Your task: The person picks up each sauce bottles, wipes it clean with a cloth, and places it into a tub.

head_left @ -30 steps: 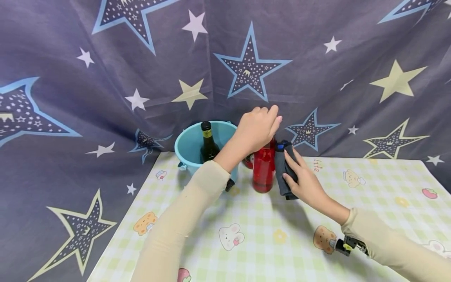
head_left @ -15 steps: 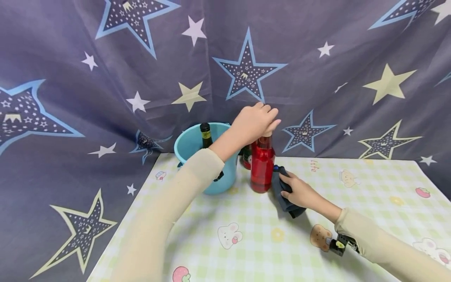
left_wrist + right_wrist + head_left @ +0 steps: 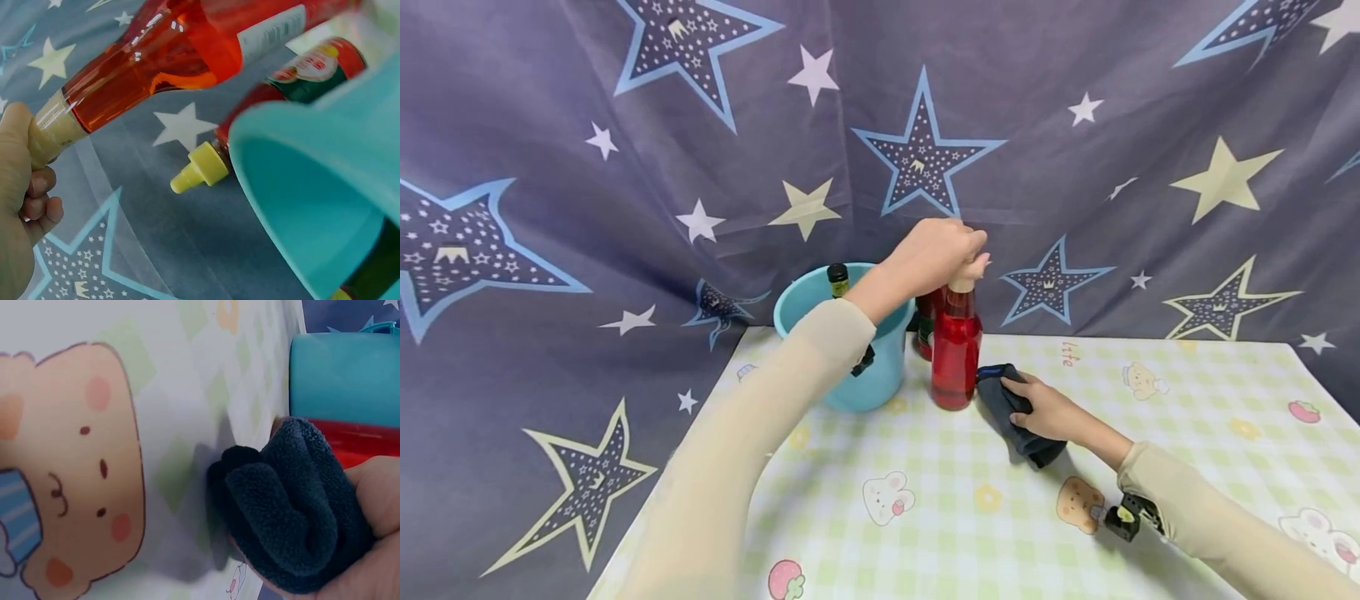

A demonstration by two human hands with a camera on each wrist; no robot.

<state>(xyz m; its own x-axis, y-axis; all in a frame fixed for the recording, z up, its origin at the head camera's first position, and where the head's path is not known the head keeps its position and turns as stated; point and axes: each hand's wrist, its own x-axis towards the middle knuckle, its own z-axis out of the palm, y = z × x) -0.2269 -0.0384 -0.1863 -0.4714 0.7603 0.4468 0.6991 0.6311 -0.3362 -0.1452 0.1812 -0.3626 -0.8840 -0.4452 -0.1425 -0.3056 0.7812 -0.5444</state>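
Note:
A clear bottle of red liquid [image 3: 957,362] stands upright on the table beside the bucket. My left hand [image 3: 934,252] reaches over the bucket and grips the bottle's cream-coloured top [image 3: 57,131] from above. Low at the bottle's right side, my right hand [image 3: 1051,410] holds a folded dark blue-grey towel [image 3: 1003,408], thumb on one side and fingers on the other. The towel's far end is right at the bottle's base. In the right wrist view the thick plush folds [image 3: 294,506] show close over the tablecloth.
A light blue bucket [image 3: 883,367] stands left of the red bottle, with a dark green bottle [image 3: 838,279] inside. Behind, a sauce bottle with a yellow cap [image 3: 203,167] stands between bucket and backdrop. A starry curtain [image 3: 1037,125] rises behind the checked tablecloth [image 3: 1150,467].
My right hand has lowered the towel along the bottle's right side to its base, and the towel has tilted from upright to slanting. My left hand stays on the bottle's top.

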